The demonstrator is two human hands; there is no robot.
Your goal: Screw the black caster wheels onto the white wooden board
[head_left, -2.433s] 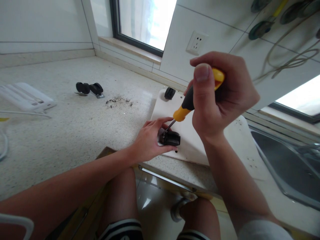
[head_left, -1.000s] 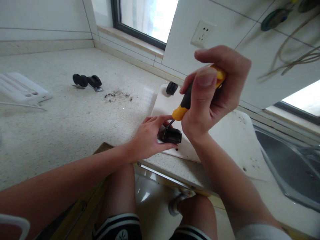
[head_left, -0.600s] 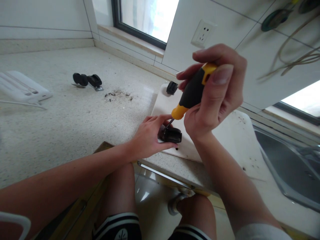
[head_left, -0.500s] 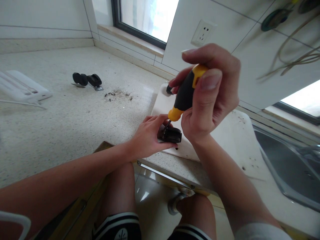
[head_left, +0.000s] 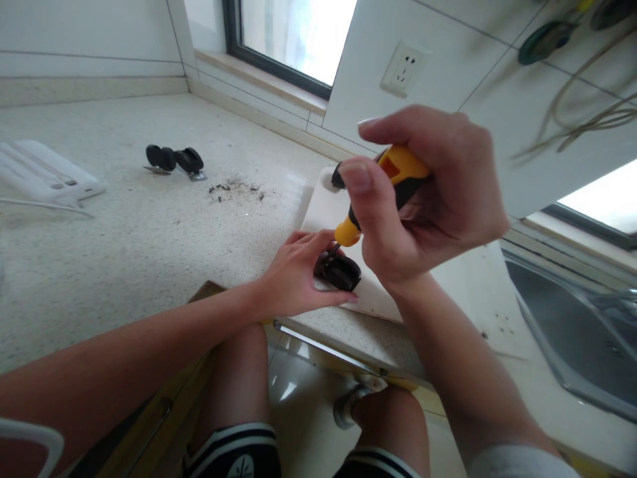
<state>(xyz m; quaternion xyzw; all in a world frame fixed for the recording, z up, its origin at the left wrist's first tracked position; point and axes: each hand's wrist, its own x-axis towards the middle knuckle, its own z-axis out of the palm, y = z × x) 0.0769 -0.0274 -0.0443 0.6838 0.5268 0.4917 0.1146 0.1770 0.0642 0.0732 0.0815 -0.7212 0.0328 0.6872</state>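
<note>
Two loose casters [head_left: 188,160] rest on the counter [head_left: 149,239], set aside left of the board [head_left: 318,206]. At the board's near left corner, the left hand [head_left: 298,272] pinches the caster [head_left: 343,273] between thumb and fingers, presumably to steady it. The right hand [head_left: 438,199] wraps the screwdriver [head_left: 347,232], tip down at the caster's base, apparently for twisting force. Compared with half a second earlier, the caster has swivelled nearward; the right thumb has swung left.
</note>
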